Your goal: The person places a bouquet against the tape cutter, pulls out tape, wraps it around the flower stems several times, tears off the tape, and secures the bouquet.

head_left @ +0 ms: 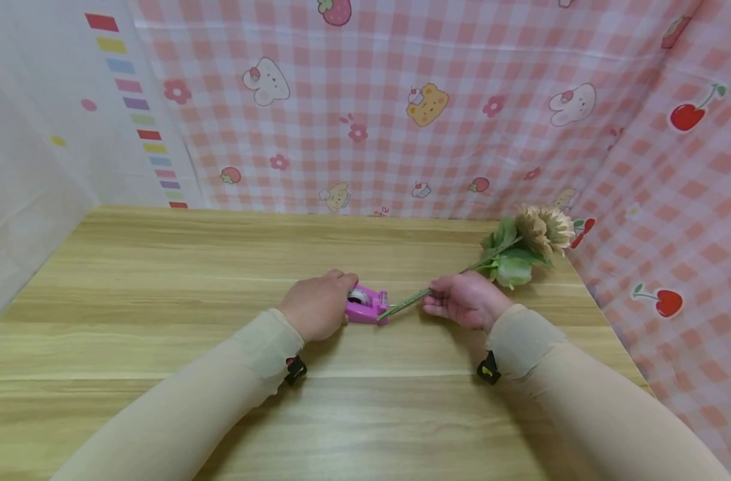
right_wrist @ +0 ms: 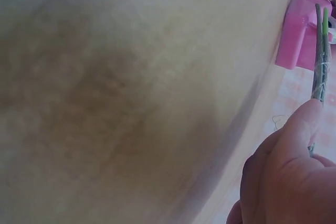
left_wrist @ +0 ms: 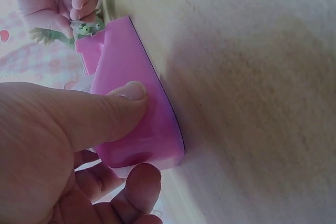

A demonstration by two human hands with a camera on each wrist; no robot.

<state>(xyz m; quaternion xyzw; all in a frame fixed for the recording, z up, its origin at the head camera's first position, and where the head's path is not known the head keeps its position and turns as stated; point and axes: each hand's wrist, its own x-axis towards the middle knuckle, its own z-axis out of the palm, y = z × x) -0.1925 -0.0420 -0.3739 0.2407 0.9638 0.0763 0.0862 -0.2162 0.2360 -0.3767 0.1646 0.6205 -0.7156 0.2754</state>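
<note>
My left hand (head_left: 319, 306) grips a pink tape dispenser (head_left: 365, 310) on the table, the thumb pressed along its side in the left wrist view. A roll of tape sits inside the dispenser. Between thumb and fingers, my right hand (head_left: 466, 300) pinches the green stems (right_wrist: 321, 61) of a bunch of artificial flowers (head_left: 542, 230). Clear tape shows around the stems in the right wrist view. The cut stem ends overlap the dispenser's cutter end in the head view. Beige blooms and green leaves lean out to the far right, past the right hand.
The wood-grain table (head_left: 161, 287) runs back to a pink checked cloth (head_left: 371, 87) hung behind it. Another checked cloth (head_left: 696, 220) with cherries closes the right side, and a white cloth (head_left: 35, 147) the left.
</note>
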